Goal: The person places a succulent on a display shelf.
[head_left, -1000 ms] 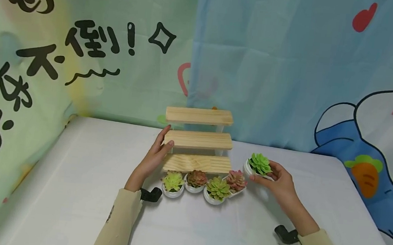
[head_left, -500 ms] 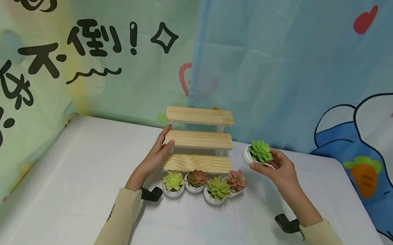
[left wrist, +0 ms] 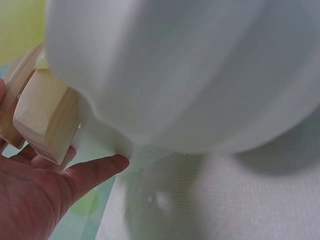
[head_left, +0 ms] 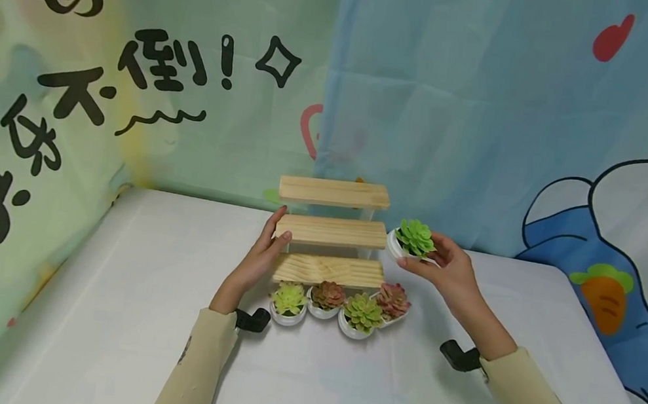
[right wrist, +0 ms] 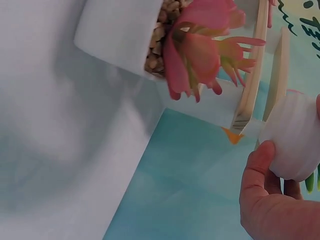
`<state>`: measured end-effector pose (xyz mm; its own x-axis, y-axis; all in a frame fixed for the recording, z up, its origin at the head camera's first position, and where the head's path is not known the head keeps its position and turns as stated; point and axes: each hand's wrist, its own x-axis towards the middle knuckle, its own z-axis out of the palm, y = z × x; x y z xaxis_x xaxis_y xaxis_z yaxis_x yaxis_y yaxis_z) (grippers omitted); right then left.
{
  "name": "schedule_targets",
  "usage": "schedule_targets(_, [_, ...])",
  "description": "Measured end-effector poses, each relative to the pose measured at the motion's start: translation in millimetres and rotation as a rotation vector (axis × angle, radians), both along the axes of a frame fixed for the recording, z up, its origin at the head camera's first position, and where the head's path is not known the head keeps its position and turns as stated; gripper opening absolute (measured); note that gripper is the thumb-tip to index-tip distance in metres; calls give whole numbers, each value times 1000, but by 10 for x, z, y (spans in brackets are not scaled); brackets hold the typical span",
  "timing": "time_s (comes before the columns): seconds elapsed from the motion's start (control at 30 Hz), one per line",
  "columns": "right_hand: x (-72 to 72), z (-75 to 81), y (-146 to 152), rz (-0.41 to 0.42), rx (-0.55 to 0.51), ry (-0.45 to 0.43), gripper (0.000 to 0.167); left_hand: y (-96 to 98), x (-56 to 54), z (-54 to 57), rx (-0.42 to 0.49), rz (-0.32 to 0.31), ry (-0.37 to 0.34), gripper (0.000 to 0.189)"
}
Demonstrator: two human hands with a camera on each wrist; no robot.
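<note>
One bright-green succulent (head_left: 415, 238), leaves fanned in a full rosette, sat in a squat white pot (head_left: 393, 245) w/ smooth, rounded sides, held above the white table (head_left: 111, 305) just beside the R end of the middle plank of a wooden stand (head_left: 332, 232); whether pot & plank touched, couldn't tell. The stand had 3 pale, grained planks, stepped up toward the far side on whitish supports.

The R hand (head_left: 453, 268) extended from near R, forearm slanting far & L, thumb on the pot's near side & fingers beyond, clamped on it from the R. The L hand (head_left: 255, 260) was at the stand's L side, thumb & index spread apart, w/ the middle plank's L end held btwn thumb & fingers; 1 finger stuck out straight in the L wrist view.

4 more potted plants stood close along the stand's near edge, L to R: a yellow-green plant (head_left: 288, 300), a reddish-brown plant (head_left: 327, 294), an olive-green plant (head_left: 363, 313), set nearest, & a pink-red plant (head_left: 393, 300) w/ brown pebbles in its white pot. Beige sleeves (head_left: 195, 353) & black wrist cameras (head_left: 252, 319) showed on both arms. Bkgd: printed cloth (head_left: 461, 78), pale green w/ black lettering at L, blue w/ cartoon animal & carrot at R.
</note>
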<state>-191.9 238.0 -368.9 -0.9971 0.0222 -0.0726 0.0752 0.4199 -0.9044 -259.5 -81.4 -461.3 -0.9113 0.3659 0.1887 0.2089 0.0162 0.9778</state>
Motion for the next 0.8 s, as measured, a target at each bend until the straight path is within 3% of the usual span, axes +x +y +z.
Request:
schedule_targets(0.53, [-219,171,-140,38,-6,-9,93,0,19,11,-1,-19,-29,60])
schedule_targets(0.8, [-349,249,-268,45,-12,31,86,-23,164,304,-6,-37,-33,60])
